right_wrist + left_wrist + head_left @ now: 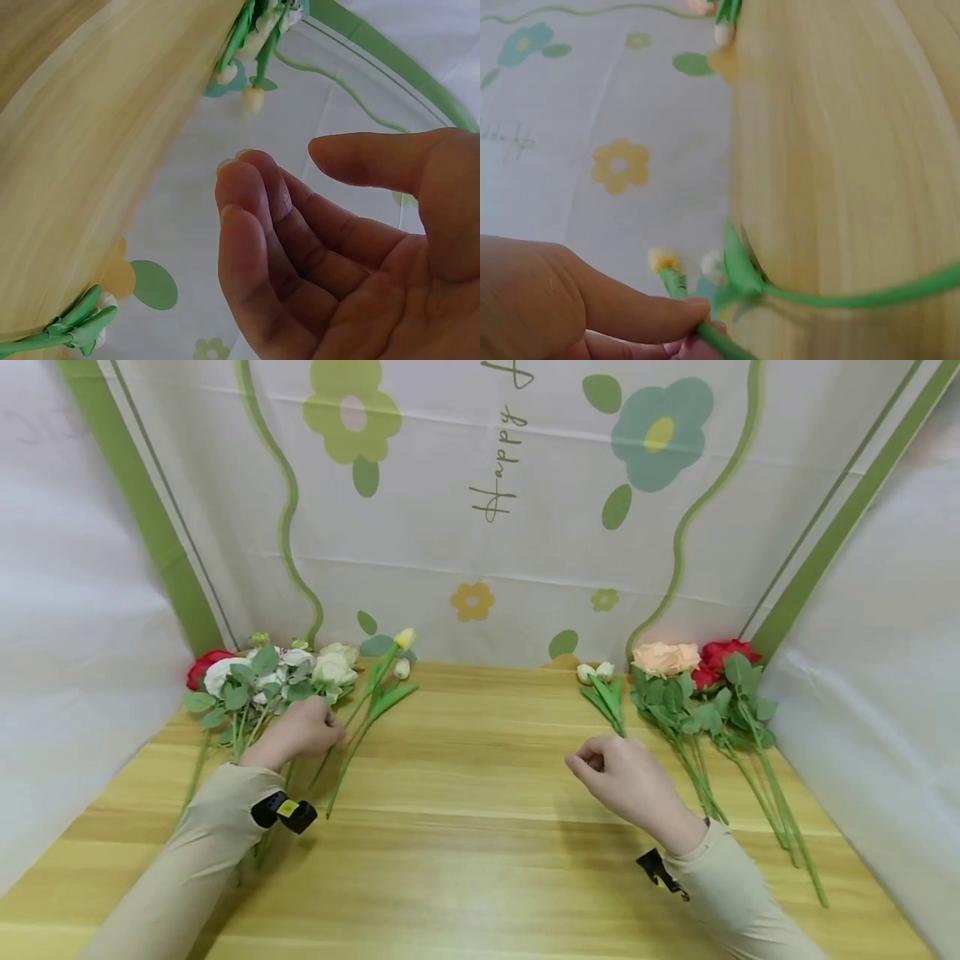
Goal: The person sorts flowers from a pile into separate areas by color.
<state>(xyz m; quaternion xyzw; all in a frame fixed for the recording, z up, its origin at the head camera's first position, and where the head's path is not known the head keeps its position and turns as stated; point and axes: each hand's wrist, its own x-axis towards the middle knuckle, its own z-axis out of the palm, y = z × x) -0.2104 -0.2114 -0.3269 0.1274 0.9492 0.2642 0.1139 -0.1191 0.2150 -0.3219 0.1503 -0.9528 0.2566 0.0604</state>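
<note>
My left hand [303,728] pinches the green stem of a yellow tulip [405,638] between thumb and fingers, as the left wrist view shows with the yellow bloom [665,260] beyond the thumb. Close beside it, a white tulip [402,670] lies on the table with its stem toward the front. My right hand [626,777] holds nothing; in the right wrist view its fingers [244,255] bend loosely and the thumb stands apart. Just beyond that hand lie white tulips [604,672] with green leaves, their lower stems hidden behind it.
White roses [334,667], other white flowers [223,677] and a red rose [206,668] lie at the left. Peach roses [666,658] and red roses [722,660] lie at the right. Behind the wooden table [465,827] hangs a flower-printed cloth [480,552].
</note>
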